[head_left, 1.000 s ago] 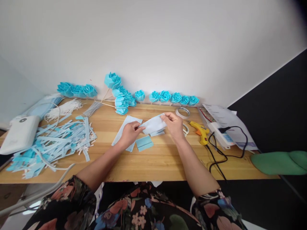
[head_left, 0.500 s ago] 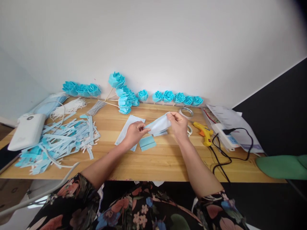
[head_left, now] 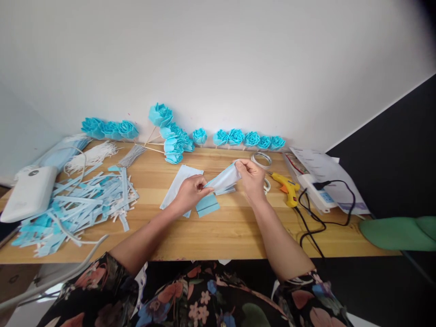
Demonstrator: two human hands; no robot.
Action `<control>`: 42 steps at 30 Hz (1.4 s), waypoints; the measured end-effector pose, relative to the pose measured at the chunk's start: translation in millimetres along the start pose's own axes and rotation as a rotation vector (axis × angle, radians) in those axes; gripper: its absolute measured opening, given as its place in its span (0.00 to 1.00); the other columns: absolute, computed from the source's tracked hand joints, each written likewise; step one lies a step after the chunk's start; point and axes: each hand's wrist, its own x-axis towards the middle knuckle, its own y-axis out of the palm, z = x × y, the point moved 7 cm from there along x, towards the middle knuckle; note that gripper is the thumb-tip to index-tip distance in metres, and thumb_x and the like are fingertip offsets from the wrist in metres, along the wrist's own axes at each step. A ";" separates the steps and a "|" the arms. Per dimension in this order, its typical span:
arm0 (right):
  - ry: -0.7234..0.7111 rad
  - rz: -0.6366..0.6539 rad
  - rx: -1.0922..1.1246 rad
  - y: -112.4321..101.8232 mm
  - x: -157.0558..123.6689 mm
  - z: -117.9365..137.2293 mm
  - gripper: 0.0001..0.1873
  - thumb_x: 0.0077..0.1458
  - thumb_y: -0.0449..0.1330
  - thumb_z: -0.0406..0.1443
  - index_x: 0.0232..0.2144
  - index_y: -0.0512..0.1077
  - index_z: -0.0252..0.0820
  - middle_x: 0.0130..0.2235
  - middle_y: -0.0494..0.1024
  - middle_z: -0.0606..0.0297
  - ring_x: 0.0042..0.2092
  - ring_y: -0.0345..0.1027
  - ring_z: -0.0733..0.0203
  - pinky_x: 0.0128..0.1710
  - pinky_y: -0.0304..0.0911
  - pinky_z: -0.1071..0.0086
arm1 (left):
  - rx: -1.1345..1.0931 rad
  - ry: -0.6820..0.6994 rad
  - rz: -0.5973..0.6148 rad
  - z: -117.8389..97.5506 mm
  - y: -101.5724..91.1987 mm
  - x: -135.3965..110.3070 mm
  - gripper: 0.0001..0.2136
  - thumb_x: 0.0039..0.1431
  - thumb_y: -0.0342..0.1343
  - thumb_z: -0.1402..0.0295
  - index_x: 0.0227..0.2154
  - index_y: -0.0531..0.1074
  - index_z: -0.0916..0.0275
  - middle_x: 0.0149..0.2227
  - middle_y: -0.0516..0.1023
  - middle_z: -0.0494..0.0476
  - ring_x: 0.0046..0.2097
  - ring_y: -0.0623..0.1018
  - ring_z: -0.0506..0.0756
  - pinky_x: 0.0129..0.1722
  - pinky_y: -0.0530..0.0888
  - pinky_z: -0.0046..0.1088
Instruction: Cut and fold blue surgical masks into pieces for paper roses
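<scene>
A pale blue-white piece of face-mask fabric stretches between my two hands, above the table. My left hand pinches its lower left end between thumb and fingers. At its upper right end, my right hand grips it the same way. Under and beside my left hand lie a flat pale blue sheet and a smaller blue piece with a dark line. Another folded pale piece is partly hidden below the held fabric.
Blue fabric flowers line the wall. A heap of cut strips and a white power bank are on the left. Rolls of tape, a yellow glue gun and a power strip with black cable are on the right.
The view has shifted slightly, so the table things sit a little further left. Both hands keep their hold on the fabric, which looks almost the same.
</scene>
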 end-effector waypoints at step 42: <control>0.060 0.428 -0.168 57.5 -31.2 1.1 0.15 0.46 0.63 0.33 0.40 0.73 0.43 0.34 0.81 0.65 0.34 0.73 0.57 0.35 0.66 0.67 | -0.447 -0.088 -0.505 -15.0 -10.7 52.5 0.16 0.60 0.51 0.54 0.33 0.69 0.63 0.31 0.74 0.53 0.32 0.70 0.51 0.32 0.67 0.25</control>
